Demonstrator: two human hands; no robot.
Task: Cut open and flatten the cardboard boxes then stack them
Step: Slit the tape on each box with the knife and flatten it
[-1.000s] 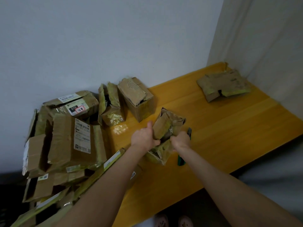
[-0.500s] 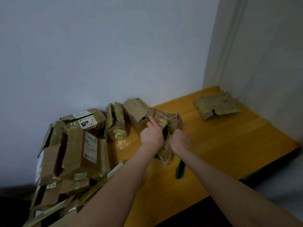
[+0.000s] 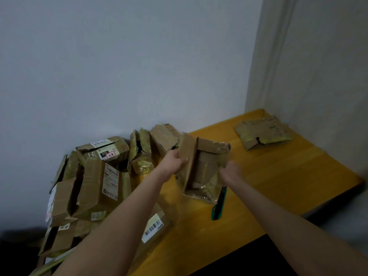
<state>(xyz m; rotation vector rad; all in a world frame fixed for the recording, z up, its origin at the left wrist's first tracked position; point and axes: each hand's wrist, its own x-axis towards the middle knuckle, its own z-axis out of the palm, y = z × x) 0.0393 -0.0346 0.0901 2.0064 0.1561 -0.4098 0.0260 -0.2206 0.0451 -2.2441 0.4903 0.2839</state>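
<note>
A small brown cardboard box (image 3: 205,168), cut open and spread wide, is held above the yellow table (image 3: 278,186). My left hand (image 3: 176,161) grips its left flap with the thumb on top. My right hand (image 3: 231,173) holds the box's right side. A green utility knife (image 3: 219,204) lies on the table just below the box. A flattened box (image 3: 262,132) lies at the table's far right corner.
A heap of taped, labelled cardboard boxes (image 3: 93,182) fills the left end of the table against the white wall. Two opened boxes (image 3: 153,144) stand behind the held one. The table's front edge (image 3: 229,253) runs diagonally at lower right.
The box, folded narrow between my hands before, is now pulled apart and open. My hands have moved away from each other, and the view has tilted upward.
</note>
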